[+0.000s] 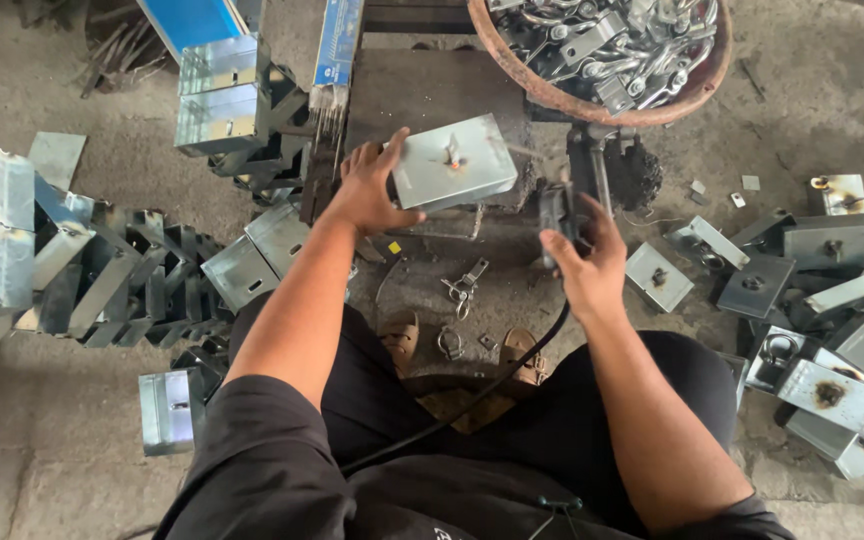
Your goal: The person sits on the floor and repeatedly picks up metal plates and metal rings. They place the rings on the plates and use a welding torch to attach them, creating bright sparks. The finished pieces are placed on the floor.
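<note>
My left hand (367, 190) grips the left edge of a shiny galvanized metal bracket (454, 162) with a small ring piece on its face, held over a dark steel work plate (422, 90). My right hand (584, 262) is closed on a dark welding electrode holder (558, 212), whose black cable (472, 400) runs down across my lap. The holder's tip sits just right of the bracket, apart from it. On the ground between my sandalled feet lie loose shackles (464, 288).
A rusty round bowl (602, 105) of silver shackles stands at the top. Stacks of bent metal brackets (102, 270) fill the left side. Brackets with attached rings (832, 300) are spread on the right. A blue box of welding rods (337, 50) lies at top centre.
</note>
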